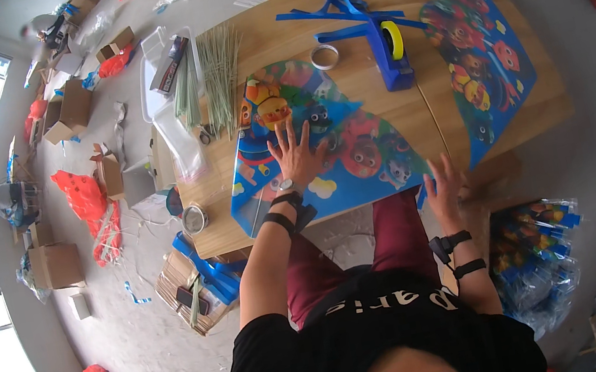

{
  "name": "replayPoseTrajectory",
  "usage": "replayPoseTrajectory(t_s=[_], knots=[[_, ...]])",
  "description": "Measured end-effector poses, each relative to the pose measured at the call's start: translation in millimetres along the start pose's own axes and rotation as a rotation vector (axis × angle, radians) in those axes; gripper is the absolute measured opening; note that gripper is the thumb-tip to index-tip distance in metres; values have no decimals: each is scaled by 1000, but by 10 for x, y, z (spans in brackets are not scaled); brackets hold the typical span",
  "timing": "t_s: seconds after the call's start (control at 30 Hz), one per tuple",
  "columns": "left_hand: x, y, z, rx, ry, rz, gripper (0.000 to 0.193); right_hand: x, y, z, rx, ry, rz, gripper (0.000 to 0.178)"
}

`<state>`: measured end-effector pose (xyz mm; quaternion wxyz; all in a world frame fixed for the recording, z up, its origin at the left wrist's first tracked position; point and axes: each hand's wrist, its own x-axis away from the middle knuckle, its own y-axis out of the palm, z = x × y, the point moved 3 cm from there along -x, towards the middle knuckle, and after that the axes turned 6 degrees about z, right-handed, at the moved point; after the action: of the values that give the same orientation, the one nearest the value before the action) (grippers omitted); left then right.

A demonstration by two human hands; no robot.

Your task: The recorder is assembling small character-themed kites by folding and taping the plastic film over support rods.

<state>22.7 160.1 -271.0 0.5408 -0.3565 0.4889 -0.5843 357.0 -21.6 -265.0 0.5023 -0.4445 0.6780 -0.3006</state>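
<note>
A blue kite sail printed with colourful cartoon animals lies across the near part of the wooden table. My left hand rests on it, palm down, fingers spread over the print. At the sail's near right corner is my right hand, fingers stretched out and apart, by the table's edge. Beyond the sail stands a blue tape dispenser with a roll of yellow tape. A second printed sail lies flat on the right side of the table.
Bundles of thin pale rods lie by a clear plastic tray. Blue ribbons and a tape roll lie at the back; scissors are at left. Packed printed pieces sit low right. Cartons stand on the floor.
</note>
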Motion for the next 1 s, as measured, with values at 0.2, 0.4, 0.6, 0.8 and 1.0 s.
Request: replayPoseTrajectory(t_s=[0.2,0.4,0.6,0.8,1.0], knots=[[52,78,-107,-76,2,60,73,-323,121,-330,112,9,23,47],[-174,112,-205,-49,43,92,74,-574,635,-984,11,-232,-261,54],[-237,99,-254,-28,37,127,66,-659,830,-1084,86,-251,-310,61],[-1035,-401,-849,106,-248,461,19,-785,803,-1045,71,-278,-339,62],[-1578,-529,-1434,-59,-288,449,24,-829,831,-1062,40,-305,-309,63]])
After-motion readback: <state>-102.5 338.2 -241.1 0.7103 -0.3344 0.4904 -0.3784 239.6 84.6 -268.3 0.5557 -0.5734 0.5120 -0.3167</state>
